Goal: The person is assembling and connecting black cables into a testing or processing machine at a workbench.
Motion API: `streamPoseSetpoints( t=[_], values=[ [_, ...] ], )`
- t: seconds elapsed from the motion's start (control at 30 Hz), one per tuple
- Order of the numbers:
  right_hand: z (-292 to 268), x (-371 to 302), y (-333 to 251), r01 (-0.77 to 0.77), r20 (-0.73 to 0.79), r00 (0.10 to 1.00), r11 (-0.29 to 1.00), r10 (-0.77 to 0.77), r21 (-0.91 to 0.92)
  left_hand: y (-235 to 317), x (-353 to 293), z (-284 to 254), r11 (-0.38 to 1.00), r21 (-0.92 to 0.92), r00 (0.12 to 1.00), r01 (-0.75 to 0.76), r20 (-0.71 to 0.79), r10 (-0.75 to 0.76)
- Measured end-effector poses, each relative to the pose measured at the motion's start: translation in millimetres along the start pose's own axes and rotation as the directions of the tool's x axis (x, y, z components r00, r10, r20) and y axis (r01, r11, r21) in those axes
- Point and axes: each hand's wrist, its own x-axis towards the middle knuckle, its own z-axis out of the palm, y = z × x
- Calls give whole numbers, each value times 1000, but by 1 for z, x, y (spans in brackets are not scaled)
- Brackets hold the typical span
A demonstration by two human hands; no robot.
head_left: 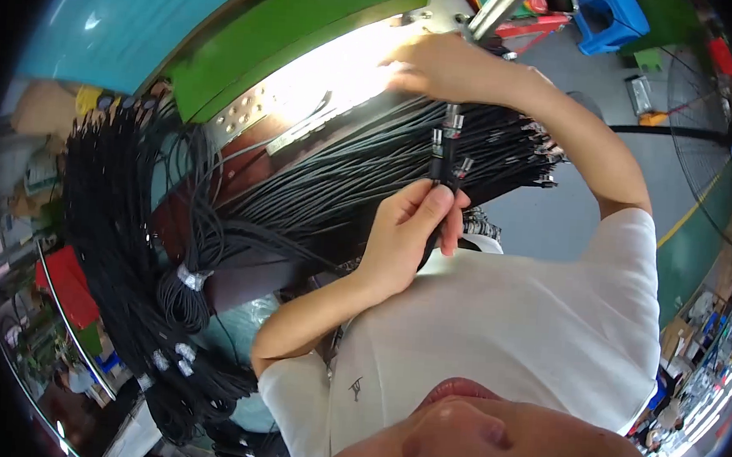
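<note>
In front of my chest, my left hand (417,224) is closed, thumb on top, round several black cable ends (448,171). Their silver-tipped metal connectors stick up out of the grip. My right hand (420,67) reaches over the brightly lit spot beyond them; glare and blur hide what its fingers do. Between the hands and off to the left runs a wide bundle of dark grey cables (336,171), with many connector ends (545,152) gathered on its right side.
A green machine panel (290,32) edges the bright metal plate. Tied black cable bundles (112,211) hang at the left, beside a coiled grey cable bunch (188,280). At the right are a blue stool (609,23) and a standing fan (708,133).
</note>
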Motion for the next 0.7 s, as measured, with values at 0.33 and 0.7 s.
streamPoseSetpoints(
  t=[0.33, 0.7],
  values=[
    [66, 18, 18, 271, -23, 960, 951, -277, -149, -9, -5, -52, 936, -272, 933, -223, -340, 123],
    [59, 2, -26, 224, -358, 897, 965, -258, -133, -9, -20, -70, 946, -80, 861, -314, -443, 249]
  ],
)
